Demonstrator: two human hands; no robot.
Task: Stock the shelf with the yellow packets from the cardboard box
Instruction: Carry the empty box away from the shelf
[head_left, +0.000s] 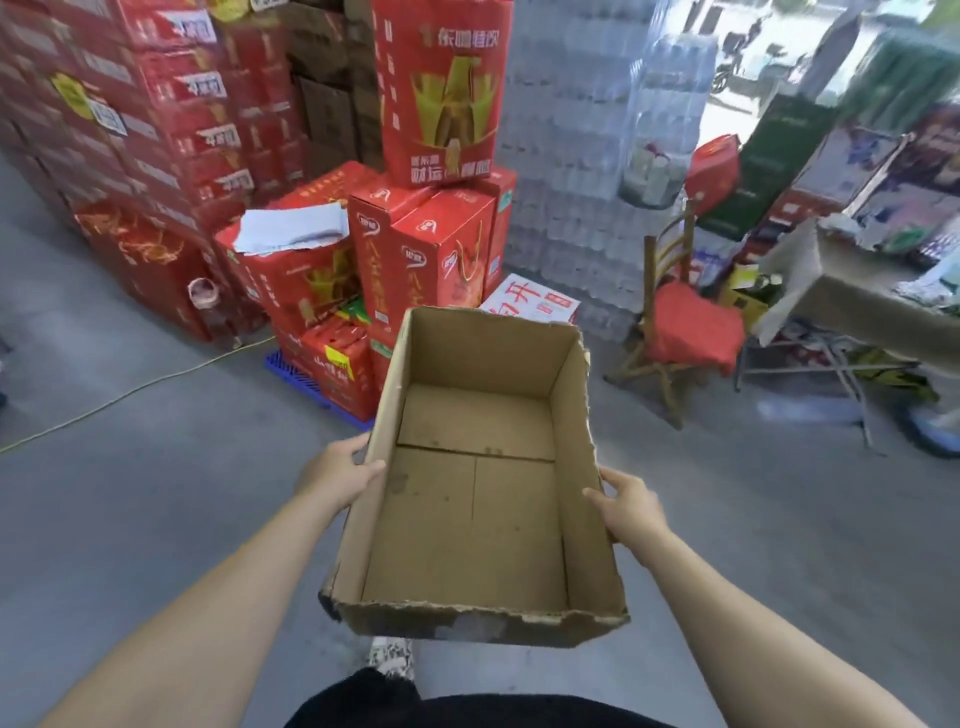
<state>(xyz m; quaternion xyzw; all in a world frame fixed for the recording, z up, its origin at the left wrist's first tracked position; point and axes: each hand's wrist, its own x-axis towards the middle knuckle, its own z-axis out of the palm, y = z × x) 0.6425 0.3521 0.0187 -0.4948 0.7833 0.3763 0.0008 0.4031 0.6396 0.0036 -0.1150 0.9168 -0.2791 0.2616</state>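
Both hands are on the cardboard box (475, 519) and it is up off the floor, carried out in front of the person at about waist height. The left hand (337, 475) clamps the left wall, thumb hooked over the rim to the inside, fingers curled round the outside. The right hand (626, 501) does the same on the opposite wall, thumb tip over the edge, the rest of the fingers wrapped behind the cardboard. The box hangs right between the two hands, long side running away from the person. Look at the state of it: plain brown, open-topped, the top flaps torn away and the rim ragged, especially along the near edge where the paper has peeled to pale patches. Inside there is bare cardboard, a seam across the bottom flaps and a few dark spots. Beyond the left hand stand stacks of red cartons (426, 249) on a blue pallet (301, 376). Beyond the right hand sits a wooden chair (675, 322) with a red cushion, and past that a wall of wrapped bottled water (582, 171). Grey concrete floor (156, 467) below both arms
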